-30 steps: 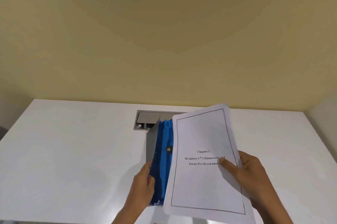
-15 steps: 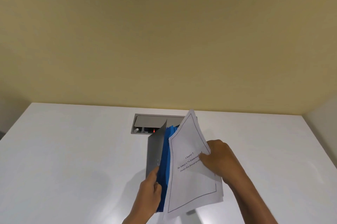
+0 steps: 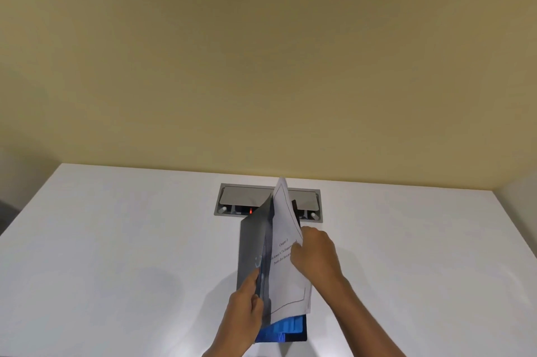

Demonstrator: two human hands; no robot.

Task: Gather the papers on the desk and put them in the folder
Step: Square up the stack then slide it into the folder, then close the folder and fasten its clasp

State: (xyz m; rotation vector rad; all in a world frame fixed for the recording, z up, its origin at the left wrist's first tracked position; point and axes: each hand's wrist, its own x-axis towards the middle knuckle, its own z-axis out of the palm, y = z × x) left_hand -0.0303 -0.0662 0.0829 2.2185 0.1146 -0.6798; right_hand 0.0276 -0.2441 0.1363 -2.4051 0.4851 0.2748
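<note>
A blue expanding folder [image 3: 283, 329] with a grey front flap lies on the white desk [image 3: 116, 255] in front of me. My left hand [image 3: 247, 304] grips the grey flap and holds it up and open. My right hand [image 3: 315, 252] pinches a stack of white printed papers [image 3: 286, 275], tilted nearly on edge, with its lower part down inside the folder between the flap and the blue pockets. The stack's top corner sticks out above the flap.
A grey cable hatch [image 3: 252, 197] with a red light is set into the desk just behind the folder. A yellow wall rises behind the desk, and a side wall closes off the right edge.
My right hand has swung the papers from facing me to nearly edge-on and slid them left and down into the folder. My left hand keeps the flap raised.
</note>
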